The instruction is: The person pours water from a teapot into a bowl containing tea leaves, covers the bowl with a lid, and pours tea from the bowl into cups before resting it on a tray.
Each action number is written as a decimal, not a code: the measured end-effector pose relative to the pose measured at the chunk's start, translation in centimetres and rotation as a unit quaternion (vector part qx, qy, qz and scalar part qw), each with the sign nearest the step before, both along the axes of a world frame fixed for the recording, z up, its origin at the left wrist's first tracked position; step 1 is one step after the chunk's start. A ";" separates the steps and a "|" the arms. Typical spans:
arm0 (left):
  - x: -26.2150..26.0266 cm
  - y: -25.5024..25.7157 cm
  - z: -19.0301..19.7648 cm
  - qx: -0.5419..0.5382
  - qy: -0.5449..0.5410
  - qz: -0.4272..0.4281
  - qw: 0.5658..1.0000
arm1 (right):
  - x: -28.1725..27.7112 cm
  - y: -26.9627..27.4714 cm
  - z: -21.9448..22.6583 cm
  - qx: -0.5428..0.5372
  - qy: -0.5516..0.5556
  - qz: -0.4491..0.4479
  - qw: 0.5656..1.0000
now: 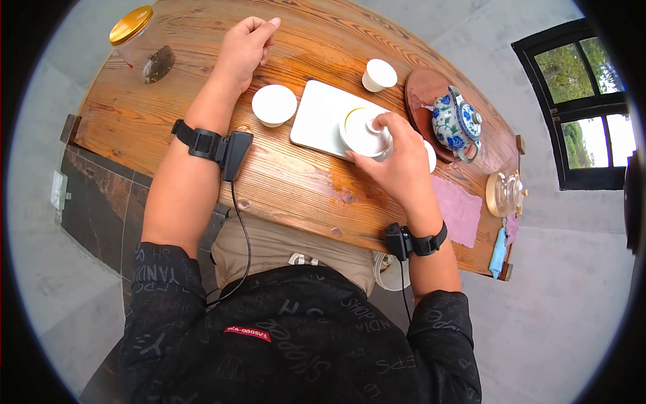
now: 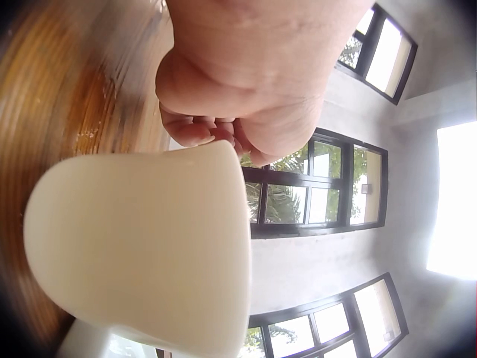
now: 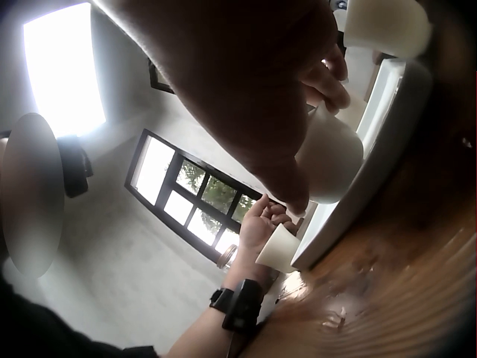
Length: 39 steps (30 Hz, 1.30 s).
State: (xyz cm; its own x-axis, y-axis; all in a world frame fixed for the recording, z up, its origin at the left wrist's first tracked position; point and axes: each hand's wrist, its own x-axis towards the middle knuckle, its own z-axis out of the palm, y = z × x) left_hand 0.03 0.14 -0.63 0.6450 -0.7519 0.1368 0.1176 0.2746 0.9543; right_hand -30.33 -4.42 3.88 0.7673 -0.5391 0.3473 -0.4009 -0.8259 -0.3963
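Note:
My right hand (image 1: 393,151) grips a white lidded bowl (image 1: 362,131) that stands on a white rectangular tray (image 1: 319,111). Its fingers curl over the rim and one fingertip rests by the lid's knob. In the right wrist view the right hand (image 3: 246,89) holds the bowl (image 3: 332,153) from above, on the tray (image 3: 373,168). My left hand (image 1: 245,44) rests on the wooden table (image 1: 168,114) with its fingers curled in, holding nothing. A white cup (image 1: 274,104) stands just behind the left wrist. The left wrist view shows this cup (image 2: 141,246) close up under the fisted left hand (image 2: 253,74).
A second white cup (image 1: 379,74) stands beyond the tray. To the right are a blue-and-white teapot (image 1: 457,121) on a brown round plate (image 1: 420,94), a glass pitcher (image 1: 505,192) and a pink cloth (image 1: 457,209). A gold-lidded jar (image 1: 132,27) lies at the far left.

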 end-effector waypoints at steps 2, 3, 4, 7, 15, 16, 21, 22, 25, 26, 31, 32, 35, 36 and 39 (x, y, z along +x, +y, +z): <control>0.1 0.0 0.0 -0.004 0.003 0.000 1.000 | 0.0 -0.2 -0.3 -0.008 -0.004 0.000 1.000; 0.2 0.0 0.1 -0.004 0.007 -0.001 1.000 | 0.1 -0.2 -0.5 -0.015 -0.007 0.000 1.000; 0.1 0.0 0.1 -0.004 0.013 -0.002 1.000 | 0.1 -0.3 -0.7 -0.015 -0.007 0.002 1.000; 0.0 0.0 0.3 0.002 0.013 0.003 1.000 | 0.2 -0.4 -1.1 -0.043 -0.028 0.006 0.999; 0.2 -0.1 0.3 -0.002 0.010 0.007 1.000 | 1.1 -0.1 -0.1 -0.073 -0.114 0.044 0.990; 0.2 0.0 0.3 -0.006 0.010 0.003 1.000 | 1.4 -0.1 0.1 -0.072 -0.114 0.049 0.990; 0.1 0.1 0.3 -0.006 0.006 0.015 1.000 | 3.2 0.1 1.8 -0.102 -0.122 0.097 0.983; 0.2 0.0 0.3 -0.006 0.005 0.012 1.000 | 3.5 0.3 2.3 -0.103 -0.121 0.100 0.982; 0.3 0.0 0.2 -0.011 0.012 0.016 1.000 | 4.4 0.9 3.6 -0.067 -0.064 0.107 0.990; 0.3 0.0 0.2 -0.011 0.014 0.020 1.000 | 4.8 1.1 4.0 -0.070 -0.047 0.115 0.990; 0.5 -0.1 0.2 -0.006 0.007 0.034 0.999 | 6.8 0.8 5.0 -0.120 -0.035 0.173 0.977; 0.5 -0.2 0.1 -0.005 0.009 0.037 0.999 | 7.2 0.7 5.2 -0.124 -0.012 0.179 0.976; 0.6 -0.4 -0.1 -0.013 -0.010 0.051 0.999 | 8.0 1.0 6.2 -0.125 0.035 0.192 0.973; 0.7 -0.4 -0.1 -0.018 -0.006 0.048 0.999 | 8.3 0.9 6.3 -0.136 0.052 0.202 0.969; 0.7 -0.3 0.0 -0.021 -0.006 0.046 0.999 | 8.9 1.0 6.8 -0.154 0.077 0.217 0.961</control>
